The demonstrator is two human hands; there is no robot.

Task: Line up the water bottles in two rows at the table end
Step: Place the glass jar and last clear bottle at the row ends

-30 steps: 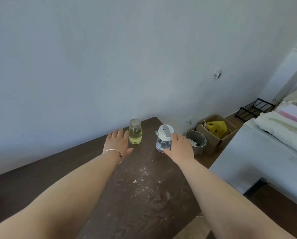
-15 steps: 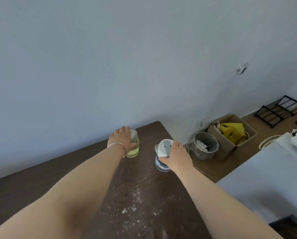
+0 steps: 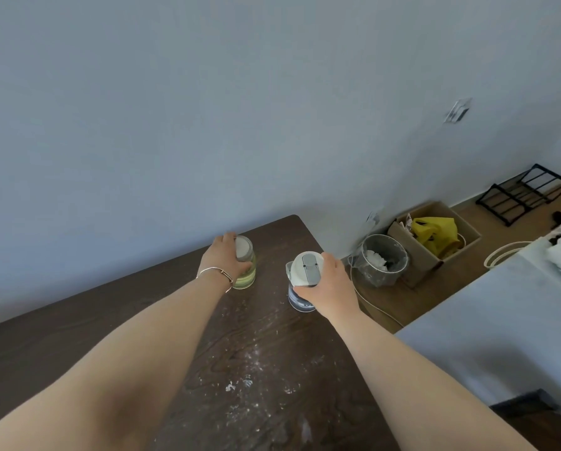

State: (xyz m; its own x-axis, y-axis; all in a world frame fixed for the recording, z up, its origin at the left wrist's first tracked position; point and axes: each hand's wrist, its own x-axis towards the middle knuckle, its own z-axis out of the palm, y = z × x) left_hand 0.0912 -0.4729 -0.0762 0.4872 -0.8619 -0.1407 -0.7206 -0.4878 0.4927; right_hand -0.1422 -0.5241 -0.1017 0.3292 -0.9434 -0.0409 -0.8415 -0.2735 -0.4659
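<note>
At table (image 3: 77,346) end: two bottles (image 3: 247,268) (image 3: 300,296), two hands (image 3: 222,260) (image 3: 329,289) gripping.

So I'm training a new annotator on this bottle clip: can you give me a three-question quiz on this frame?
1. True or false: each hand grips a bottle.
2. Which bottle holds yellowish liquid? A) the one in the left hand B) the one in the right hand
3. Fill in: on the floor beside the table, a clear bin stands next to a cardboard ____.

Key
1. True: the left hand wraps the jar bottle, the right the white-lidded bottle.
2. A
3. box
</note>
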